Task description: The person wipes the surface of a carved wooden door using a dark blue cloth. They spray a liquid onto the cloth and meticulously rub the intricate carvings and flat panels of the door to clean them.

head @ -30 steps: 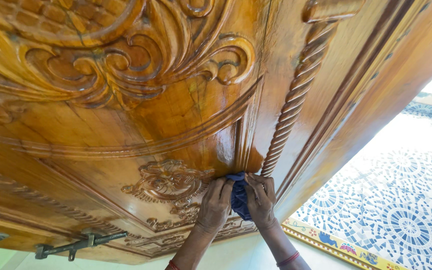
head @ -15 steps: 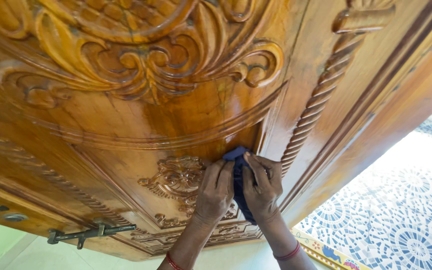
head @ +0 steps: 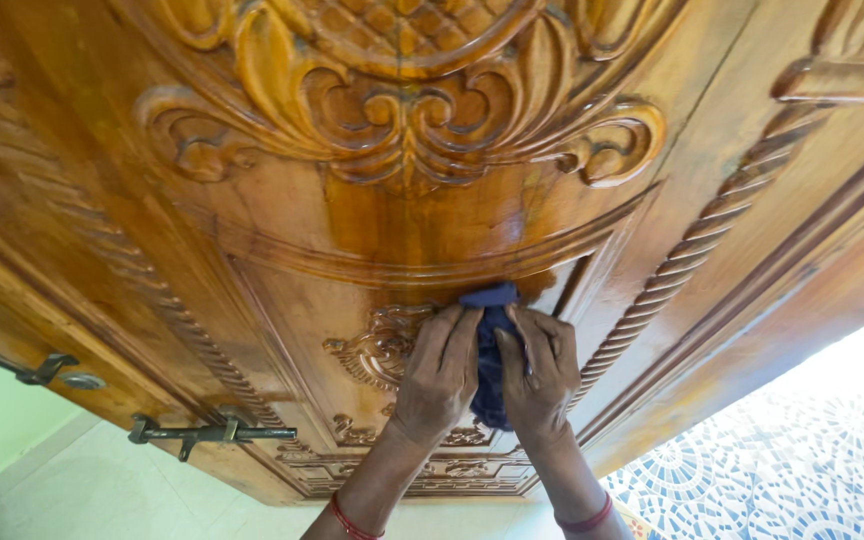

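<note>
A glossy carved wooden door (head: pixel 372 230) fills the view, with scrollwork above and a twisted rope moulding (head: pixel 697 245) on the right. Both my hands press a dark blue cloth (head: pixel 492 345) against the lower panel. My left hand (head: pixel 439 375) covers the cloth's left side, next to a small carved floral ornament (head: pixel 377 345). On the cloth's right side lies my right hand (head: pixel 539 375), fingers pointing up. Red bangles show on both wrists.
A dark metal latch bolt (head: pixel 207 433) is fixed near the door's bottom edge, and another metal fitting (head: pixel 47 372) is at the left. Pale floor (head: pixel 132 495) lies below. A blue and white patterned mosaic floor (head: pixel 802 460) is at the lower right.
Both hands and the cloth have slid up the panel, from the base of the rope moulding to just below the curved ridge. The view has shifted, so the door appears moved right.
</note>
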